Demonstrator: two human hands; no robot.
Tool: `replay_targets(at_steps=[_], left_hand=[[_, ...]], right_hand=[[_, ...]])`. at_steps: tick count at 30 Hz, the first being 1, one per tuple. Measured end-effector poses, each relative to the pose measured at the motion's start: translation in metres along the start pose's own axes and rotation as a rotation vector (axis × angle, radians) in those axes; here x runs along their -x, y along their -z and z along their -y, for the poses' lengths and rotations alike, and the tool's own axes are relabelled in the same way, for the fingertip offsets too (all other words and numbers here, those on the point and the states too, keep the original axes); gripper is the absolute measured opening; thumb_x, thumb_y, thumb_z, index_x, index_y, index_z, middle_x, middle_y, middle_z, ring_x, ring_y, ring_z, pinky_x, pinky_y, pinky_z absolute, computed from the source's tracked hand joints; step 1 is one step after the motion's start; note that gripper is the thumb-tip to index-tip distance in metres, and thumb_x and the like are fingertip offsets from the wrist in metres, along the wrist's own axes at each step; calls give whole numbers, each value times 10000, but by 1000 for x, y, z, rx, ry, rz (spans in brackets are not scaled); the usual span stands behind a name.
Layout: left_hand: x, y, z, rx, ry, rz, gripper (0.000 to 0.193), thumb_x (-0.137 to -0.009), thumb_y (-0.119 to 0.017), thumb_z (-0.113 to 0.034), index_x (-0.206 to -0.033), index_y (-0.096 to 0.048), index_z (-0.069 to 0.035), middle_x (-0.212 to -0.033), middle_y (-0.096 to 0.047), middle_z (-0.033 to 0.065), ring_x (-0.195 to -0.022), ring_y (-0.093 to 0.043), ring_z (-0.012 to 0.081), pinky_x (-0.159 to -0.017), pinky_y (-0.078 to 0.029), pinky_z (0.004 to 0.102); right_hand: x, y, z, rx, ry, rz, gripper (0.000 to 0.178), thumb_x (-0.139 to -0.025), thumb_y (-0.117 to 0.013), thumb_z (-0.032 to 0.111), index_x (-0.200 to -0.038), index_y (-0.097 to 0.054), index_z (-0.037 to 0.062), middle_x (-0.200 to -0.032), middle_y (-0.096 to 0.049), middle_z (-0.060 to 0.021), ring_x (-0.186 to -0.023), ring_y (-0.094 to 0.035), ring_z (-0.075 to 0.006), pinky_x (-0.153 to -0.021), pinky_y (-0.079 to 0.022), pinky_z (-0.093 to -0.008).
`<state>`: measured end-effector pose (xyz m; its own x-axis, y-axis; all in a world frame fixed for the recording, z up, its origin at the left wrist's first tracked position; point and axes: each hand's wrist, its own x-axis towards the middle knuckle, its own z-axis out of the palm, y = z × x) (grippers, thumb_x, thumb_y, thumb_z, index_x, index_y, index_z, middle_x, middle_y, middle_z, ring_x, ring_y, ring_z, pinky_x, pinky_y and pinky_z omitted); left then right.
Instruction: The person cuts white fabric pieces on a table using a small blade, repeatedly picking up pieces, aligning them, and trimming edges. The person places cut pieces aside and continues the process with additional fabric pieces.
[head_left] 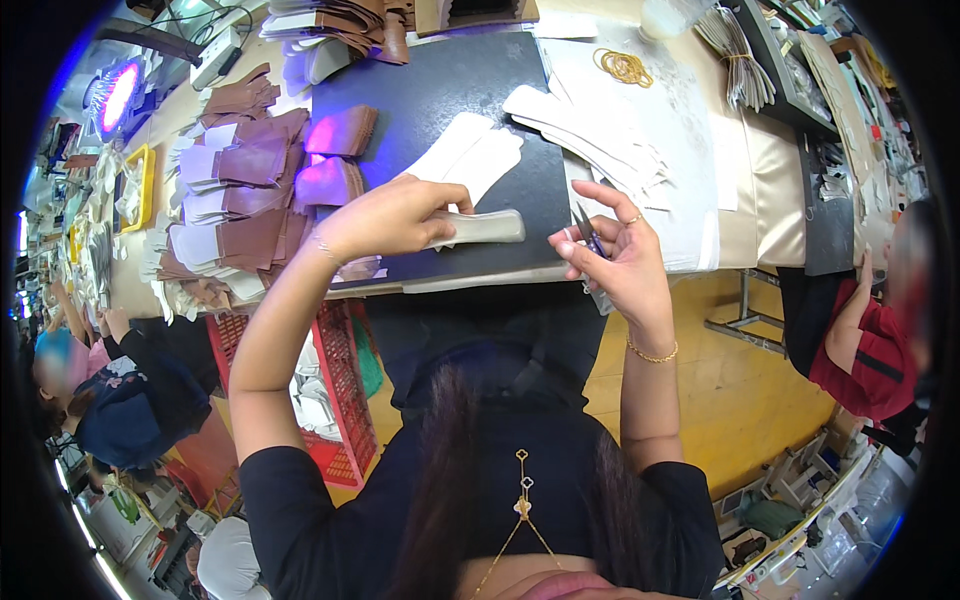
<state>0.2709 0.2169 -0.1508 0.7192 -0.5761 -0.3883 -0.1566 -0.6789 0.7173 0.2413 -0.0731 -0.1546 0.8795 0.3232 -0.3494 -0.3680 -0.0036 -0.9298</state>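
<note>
My left hand (390, 218) pinches a pale, cream-white strip (490, 228) with a rounded end, held level over the near edge of a dark work mat (425, 95). In my right hand (632, 262) is a small pair of thread snips (588, 232) with dark blue parts, its blades pointing up and away from me. The snips are a short distance right of the strip, not touching it. Just beyond my left hand, a few similar white strips (475, 158) lie overlapping on the mat. More white strips (590, 138) are fanned out farther right.
Brown and white leather pieces (255, 155) lie in stacks on the left. Yellow rubber bands (622, 68) rest on white sheeting at the far right. A red crate (350, 410) stands below the table's left edge. Other people work at both sides; one wears a red garment (880, 350).
</note>
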Motion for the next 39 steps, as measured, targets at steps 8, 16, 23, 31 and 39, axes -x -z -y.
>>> replay_targets(at_steps=[8, 16, 23, 31, 39], left_hand=[[11, 5, 16, -24, 84, 164, 205, -979, -653, -194, -1120, -599, -56, -1031, -713, 154, -989, -686, 361, -848, -513, 444], [7, -51, 16, 252, -137, -75, 204, -980, -642, -191, -1086, -580, -28, -1074, -594, 140, -1053, -582, 294, -940, -466, 399], [-1, -16, 34, 124, 135, -274, 189, -955, -672, -158, -1047, -644, 5, -947, -635, 120, -892, -624, 232, -838, -493, 351], [-6, -53, -10, -260, -154, -610, 475, -863, -804, -187, -1303, -667, -69, -1088, -653, 87, -916, -629, 267, -882, -501, 384], [-1, -93, -25, 1453, 157, -235, 219, -997, -682, -156, -1128, -611, 4, -931, -711, 134, -804, -684, 185, -725, -555, 282]], right_hand=[[-13, -18, -3, 69, -4, 29, 516, -904, -736, -15, -1389, -569, 43, -920, -736, -63, -707, -647, -50, -585, -497, -178], [-13, -12, -7, 26, 7, -1, 497, -917, -726, -15, -1385, -564, 25, -942, -709, -65, -843, -661, -78, -680, -569, -219], [-5, -6, -6, 25, 22, -16, 480, -927, -743, 14, -1378, -586, 66, -992, -693, -35, -899, -640, -51, -679, -570, -214], [-2, -15, -3, 276, 89, 77, 503, -914, -746, 85, -1388, -582, 123, -835, -667, -64, -707, -647, -101, -630, -574, -288], [-5, -33, -4, 348, 373, 79, 820, -856, -756, 50, -1576, -398, 211, -1264, -641, -104, -754, -619, -121, -730, -547, -282]])
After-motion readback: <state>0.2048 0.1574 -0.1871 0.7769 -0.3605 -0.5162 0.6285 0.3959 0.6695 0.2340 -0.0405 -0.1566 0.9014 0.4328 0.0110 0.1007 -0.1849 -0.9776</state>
